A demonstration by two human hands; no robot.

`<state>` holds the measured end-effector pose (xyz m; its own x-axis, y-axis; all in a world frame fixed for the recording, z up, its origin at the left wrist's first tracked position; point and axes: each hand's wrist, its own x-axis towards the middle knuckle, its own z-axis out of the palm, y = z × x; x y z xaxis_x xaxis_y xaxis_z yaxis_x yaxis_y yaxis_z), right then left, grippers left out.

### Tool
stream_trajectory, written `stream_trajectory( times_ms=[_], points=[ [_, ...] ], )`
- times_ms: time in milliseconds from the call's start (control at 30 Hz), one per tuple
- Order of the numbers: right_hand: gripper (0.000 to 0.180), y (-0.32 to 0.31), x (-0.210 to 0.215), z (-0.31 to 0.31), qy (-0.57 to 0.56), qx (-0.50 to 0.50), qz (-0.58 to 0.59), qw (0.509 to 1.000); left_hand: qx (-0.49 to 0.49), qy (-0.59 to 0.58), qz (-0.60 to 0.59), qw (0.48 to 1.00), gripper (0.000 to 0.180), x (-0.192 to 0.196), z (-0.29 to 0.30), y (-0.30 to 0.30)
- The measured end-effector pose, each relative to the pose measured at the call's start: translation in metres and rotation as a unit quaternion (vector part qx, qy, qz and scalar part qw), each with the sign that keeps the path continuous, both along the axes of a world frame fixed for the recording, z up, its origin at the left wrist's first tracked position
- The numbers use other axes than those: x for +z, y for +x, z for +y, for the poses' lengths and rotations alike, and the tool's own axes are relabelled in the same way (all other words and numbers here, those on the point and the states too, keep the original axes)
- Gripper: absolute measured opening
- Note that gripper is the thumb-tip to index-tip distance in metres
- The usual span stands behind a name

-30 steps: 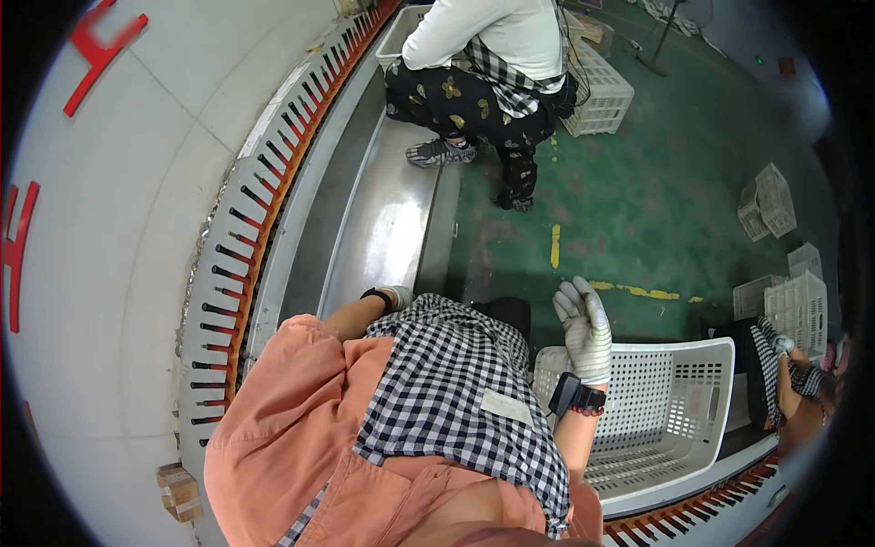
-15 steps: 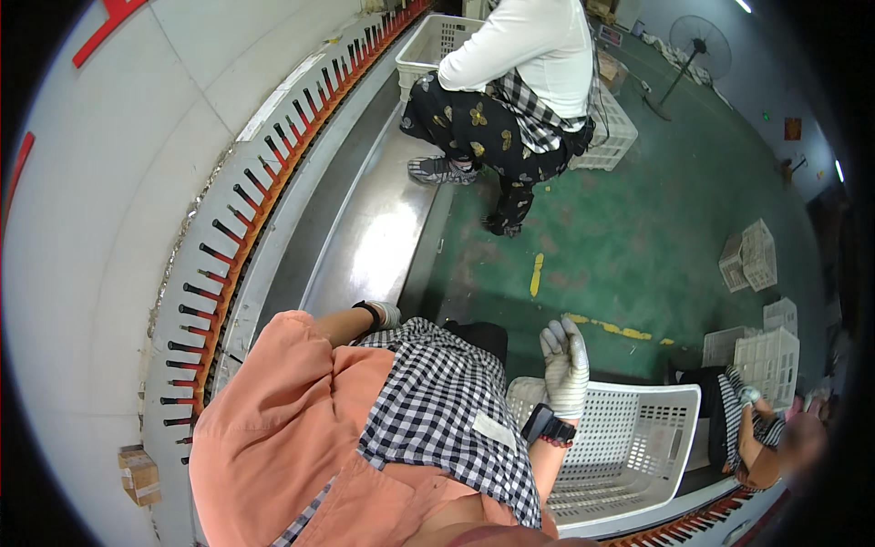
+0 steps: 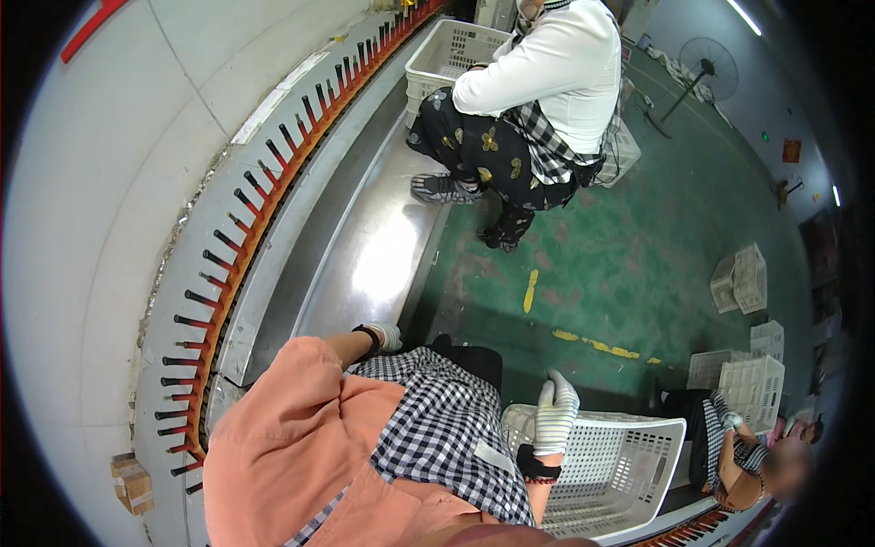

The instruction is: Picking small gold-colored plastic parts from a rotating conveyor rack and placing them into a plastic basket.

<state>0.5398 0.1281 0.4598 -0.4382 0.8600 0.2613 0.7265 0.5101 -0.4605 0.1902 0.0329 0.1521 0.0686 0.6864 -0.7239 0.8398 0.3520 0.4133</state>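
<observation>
My left hand (image 3: 386, 335), in a pale glove with a black wristband, rests at the edge of the shiny steel ledge (image 3: 365, 255), mostly hidden behind my checked apron (image 3: 437, 428). My right hand (image 3: 554, 415), in a striped work glove, hangs flat with fingers together above the rim of a white plastic crate (image 3: 629, 465). It holds nothing. The left hand's fingers are out of sight.
A curved rack of dark pins on an orange strip (image 3: 228, 273) runs along the white wall. A person in a white top (image 3: 538, 91) crouches ahead by another white crate (image 3: 447, 50). A second person (image 3: 738, 447) sits at the right. More crates (image 3: 743, 278) lie on the green floor.
The view has shifted so the crouching person appears nearer. My right hand has sunk from a raised position to the crate's rim. My left hand has stayed at the ledge.
</observation>
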Motion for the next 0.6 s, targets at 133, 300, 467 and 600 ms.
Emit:
stream_trajectory(
  times_ms=[133, 300, 467, 600],
  points=[
    [0.023, 0.047, -0.008, 0.022, 0.026, -0.027, -0.087, 0.995, 0.017, 0.017, -0.004, 1.0, 0.052, -0.015, -0.001, 0.013],
    [0.028, 0.07, 0.005, 0.032, -0.072, -0.086, -0.211, 0.971, 0.042, 0.035, -0.026, 0.998, 0.049, -0.004, 0.002, 0.025],
    [0.032, 0.088, 0.013, 0.036, -0.115, -0.113, -0.289, 0.944, 0.085, 0.043, -0.073, 0.993, 0.05, 0.014, 0.005, 0.042],
    [0.036, 0.101, 0.014, 0.037, -0.171, -0.13, -0.348, 0.912, 0.096, 0.043, -0.089, 0.99, 0.052, 0.021, 0.0, 0.048]
  ],
)
